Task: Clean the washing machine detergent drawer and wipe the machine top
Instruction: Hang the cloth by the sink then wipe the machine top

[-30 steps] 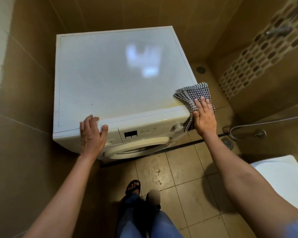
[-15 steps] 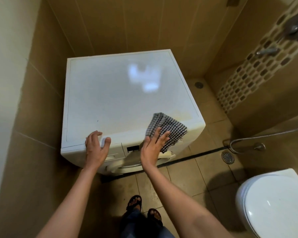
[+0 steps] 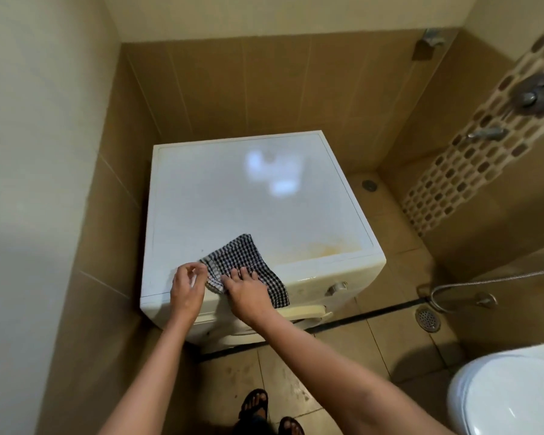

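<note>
Apparently hands (image 3: 187, 290) (image 3: 248, 288) hold cloth (image 3: 245, 255) overhanging machine (image 3: 233, 199) front edge.

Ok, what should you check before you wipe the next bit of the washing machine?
1. Black-and-white checked cloth lies on the white washing machine top: ok.
2. Right hand flat on the cloth: ok.
3. Left hand pinching the cloth's edge: cannot tell.
4. Yellowish stain near the front right corner wiped away: not ok.

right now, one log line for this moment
step: wipe machine top | right hand: flat on checked cloth | left hand: at cloth edge, grip unclear | stain: yellowish, front right
</note>
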Action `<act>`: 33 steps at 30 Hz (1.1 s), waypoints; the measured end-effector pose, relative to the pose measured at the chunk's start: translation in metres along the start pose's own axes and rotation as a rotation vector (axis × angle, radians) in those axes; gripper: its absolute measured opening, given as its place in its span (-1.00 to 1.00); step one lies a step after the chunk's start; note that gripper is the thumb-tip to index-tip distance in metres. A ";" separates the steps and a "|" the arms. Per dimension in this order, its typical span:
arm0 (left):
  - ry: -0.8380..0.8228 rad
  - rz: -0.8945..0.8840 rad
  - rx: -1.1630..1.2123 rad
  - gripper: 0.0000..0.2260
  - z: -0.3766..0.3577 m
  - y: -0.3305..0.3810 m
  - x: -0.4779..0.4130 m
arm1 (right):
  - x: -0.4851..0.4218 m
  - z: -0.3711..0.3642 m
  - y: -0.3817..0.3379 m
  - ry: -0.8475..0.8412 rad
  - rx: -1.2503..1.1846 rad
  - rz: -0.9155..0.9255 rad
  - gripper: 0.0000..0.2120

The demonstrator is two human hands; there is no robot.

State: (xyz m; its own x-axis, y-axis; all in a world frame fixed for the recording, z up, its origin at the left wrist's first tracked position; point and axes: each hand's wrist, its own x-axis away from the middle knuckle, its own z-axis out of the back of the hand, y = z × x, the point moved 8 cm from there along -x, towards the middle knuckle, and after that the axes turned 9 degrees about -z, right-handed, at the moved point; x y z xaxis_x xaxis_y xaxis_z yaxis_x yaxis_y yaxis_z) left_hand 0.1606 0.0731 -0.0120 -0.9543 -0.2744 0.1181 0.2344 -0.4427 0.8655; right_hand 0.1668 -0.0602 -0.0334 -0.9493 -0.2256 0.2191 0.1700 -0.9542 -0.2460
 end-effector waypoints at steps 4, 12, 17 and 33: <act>0.109 0.183 0.138 -0.58 0.012 -0.005 0.000 | -0.010 0.039 0.025 -0.121 -0.847 -0.214 -0.79; -0.358 0.356 0.676 -0.16 -0.033 0.006 0.001 | -0.009 0.066 0.033 -0.616 -2.035 -0.261 -0.59; -0.631 0.317 0.887 -0.09 -0.054 0.045 0.000 | -0.005 0.063 0.054 -0.565 -2.023 -0.500 -0.80; -0.761 0.168 0.558 -0.69 -0.059 0.077 -0.031 | -0.001 0.067 0.113 -0.699 -1.590 -0.602 -0.71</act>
State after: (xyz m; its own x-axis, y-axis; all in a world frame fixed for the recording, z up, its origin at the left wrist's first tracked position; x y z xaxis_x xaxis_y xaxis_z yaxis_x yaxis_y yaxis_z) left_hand 0.2194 -0.0030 0.0221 -0.8272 0.4175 0.3760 0.4443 0.0766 0.8926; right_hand 0.2052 -0.1812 0.0021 -0.4381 -0.3914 0.8092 -0.8875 0.0457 -0.4585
